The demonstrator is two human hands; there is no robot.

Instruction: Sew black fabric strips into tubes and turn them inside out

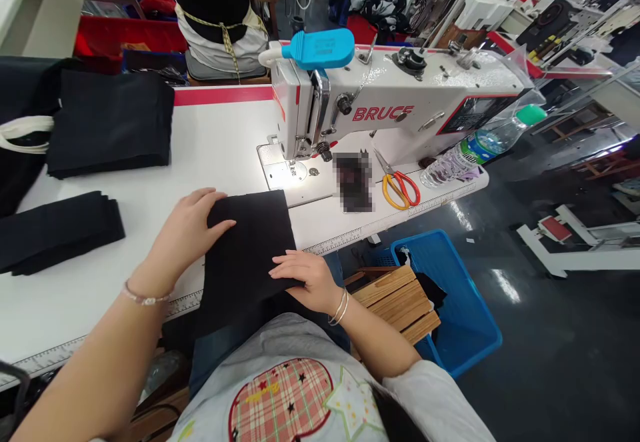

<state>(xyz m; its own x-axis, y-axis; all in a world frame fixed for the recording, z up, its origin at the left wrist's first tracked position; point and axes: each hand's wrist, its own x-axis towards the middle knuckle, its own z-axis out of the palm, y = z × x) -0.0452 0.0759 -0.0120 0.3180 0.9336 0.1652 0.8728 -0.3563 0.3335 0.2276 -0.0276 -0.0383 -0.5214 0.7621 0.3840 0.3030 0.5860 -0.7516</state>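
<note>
A black fabric piece [250, 249] lies over the front edge of the white sewing table [200, 135], its lower part hanging toward my lap. My left hand [193, 229] rests on its upper left edge, thumb spread from the fingers. On the right edge of the cloth lies my right hand [307, 279], palm down, fingers stretched out. Just beyond the cloth is the needle area of a white sewing machine [380, 109]. Folded black cloth stacks [113, 122] sit on the table at the left, one of them nearer the front edge [60, 232].
Scissors with orange and red handles [400, 189] and a plastic bottle [480, 149] lie right of the needle area. A blue basket [465, 309] and a wooden slatted seat [400, 302] stand below at right. A person [215, 22] sits beyond the table.
</note>
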